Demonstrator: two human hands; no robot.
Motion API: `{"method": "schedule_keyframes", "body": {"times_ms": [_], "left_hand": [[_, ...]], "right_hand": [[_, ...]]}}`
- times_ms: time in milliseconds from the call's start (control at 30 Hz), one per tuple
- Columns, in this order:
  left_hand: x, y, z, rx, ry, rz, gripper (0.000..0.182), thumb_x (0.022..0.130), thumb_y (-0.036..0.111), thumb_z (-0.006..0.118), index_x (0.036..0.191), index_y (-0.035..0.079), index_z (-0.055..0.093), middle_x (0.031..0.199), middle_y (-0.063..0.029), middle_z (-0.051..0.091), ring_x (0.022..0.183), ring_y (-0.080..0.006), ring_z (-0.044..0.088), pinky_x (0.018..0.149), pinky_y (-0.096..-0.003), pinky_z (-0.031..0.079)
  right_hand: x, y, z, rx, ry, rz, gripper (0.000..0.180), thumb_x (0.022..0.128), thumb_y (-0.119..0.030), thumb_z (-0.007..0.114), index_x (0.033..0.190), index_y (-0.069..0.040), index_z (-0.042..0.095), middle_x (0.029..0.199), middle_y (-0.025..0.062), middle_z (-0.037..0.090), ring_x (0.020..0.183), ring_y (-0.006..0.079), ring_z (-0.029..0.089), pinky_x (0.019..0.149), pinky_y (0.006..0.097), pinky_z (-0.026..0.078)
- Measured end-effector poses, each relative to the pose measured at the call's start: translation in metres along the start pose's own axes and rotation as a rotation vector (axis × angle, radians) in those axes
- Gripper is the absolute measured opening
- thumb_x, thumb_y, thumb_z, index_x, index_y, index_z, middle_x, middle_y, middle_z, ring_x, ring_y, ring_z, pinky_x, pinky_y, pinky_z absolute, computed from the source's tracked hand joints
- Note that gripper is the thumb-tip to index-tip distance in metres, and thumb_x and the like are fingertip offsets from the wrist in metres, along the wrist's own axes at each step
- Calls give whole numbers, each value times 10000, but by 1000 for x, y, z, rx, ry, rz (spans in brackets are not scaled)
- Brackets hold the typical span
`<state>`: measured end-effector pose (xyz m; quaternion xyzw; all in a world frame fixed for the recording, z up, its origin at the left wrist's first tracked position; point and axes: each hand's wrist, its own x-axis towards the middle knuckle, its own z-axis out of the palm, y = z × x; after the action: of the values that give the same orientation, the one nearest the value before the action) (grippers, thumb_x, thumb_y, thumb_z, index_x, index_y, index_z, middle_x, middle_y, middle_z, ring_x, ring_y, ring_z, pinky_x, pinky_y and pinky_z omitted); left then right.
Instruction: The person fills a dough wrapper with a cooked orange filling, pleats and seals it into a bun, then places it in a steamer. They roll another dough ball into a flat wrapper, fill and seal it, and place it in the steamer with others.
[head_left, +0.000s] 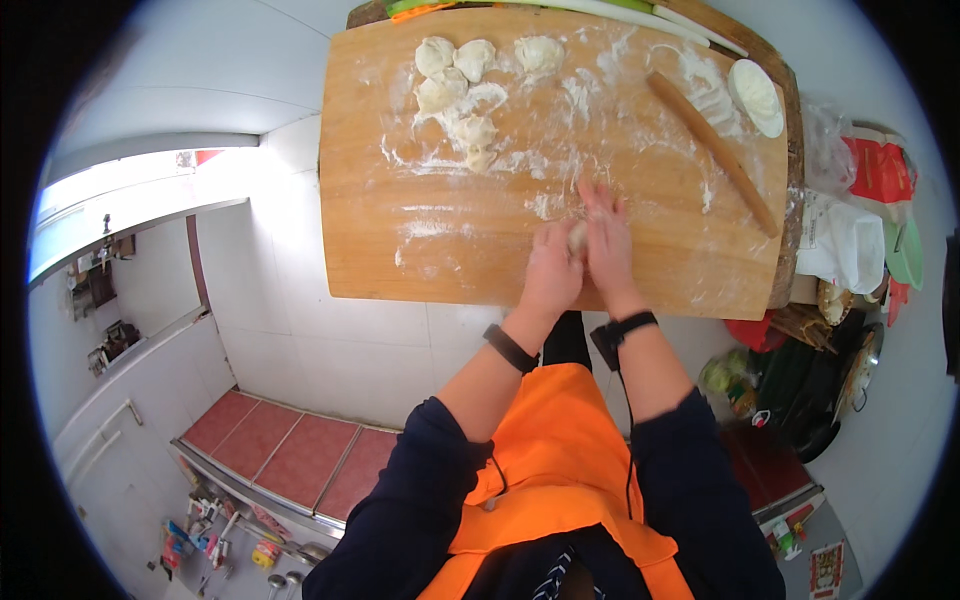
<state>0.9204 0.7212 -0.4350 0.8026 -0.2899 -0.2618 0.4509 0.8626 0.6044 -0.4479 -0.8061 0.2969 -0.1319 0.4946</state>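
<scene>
Near the front edge of a floured wooden board, my left hand and my right hand are pressed together around a small piece of pale dough. The fingers hide much of that piece. My right hand's fingers point away over the board. Several lumps of dough lie at the board's upper left, some touching. Another dough lump sits apart at the top middle. To the right, a wooden rolling pin lies diagonally, with a white bowl of flour beyond its far end.
Long white-and-green stalks lie behind the board's far edge. Plastic bags and a green plastic container are at the right. Ladles and other utensils are at the lower left.
</scene>
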Motion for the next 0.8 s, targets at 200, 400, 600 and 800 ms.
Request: {"method": "schedule_keyframes", "body": {"times_ms": [200, 400, 600, 800], "left_hand": [[-27, 10, 15, 31, -243, 178, 382, 822, 69, 655, 1203, 61, 623, 1119, -200, 646, 1061, -420, 611, 930, -467, 493], [-45, 21, 0, 306, 27, 21, 350, 882, 124, 667, 1212, 25, 609, 1101, -193, 649, 1031, -420, 628, 912, -477, 512], [-25, 25, 27, 58, -26, 47, 303, 856, 48, 652, 1149, -11, 601, 1047, -217, 632, 1037, -440, 608, 892, -486, 517], [-32, 21, 36, 130, -188, 194, 344, 782, 0, 642, 1121, -8, 581, 1088, -212, 618, 1040, -420, 595, 918, -473, 506]], "right_hand": [[-56, -1, -23, -165, 23, 90, 541, 1076, -305, 415, 1547, -40, 442, 1557, 187, 481, 1480, 365, 393, 1235, 538, 217], [-36, 14, -8, -702, 89, -40, 543, 1042, -255, 441, 1535, -26, 442, 1574, 201, 452, 1495, 377, 364, 1241, 549, 205], [-19, 21, -30, 56, 129, 95, 544, 1037, -262, 449, 1531, -33, 451, 1581, 180, 452, 1503, 352, 361, 1243, 521, 225], [-50, 21, -38, -377, 33, -64, 547, 1033, -257, 433, 1538, -49, 454, 1575, 188, 458, 1494, 380, 366, 1230, 560, 230]]}}
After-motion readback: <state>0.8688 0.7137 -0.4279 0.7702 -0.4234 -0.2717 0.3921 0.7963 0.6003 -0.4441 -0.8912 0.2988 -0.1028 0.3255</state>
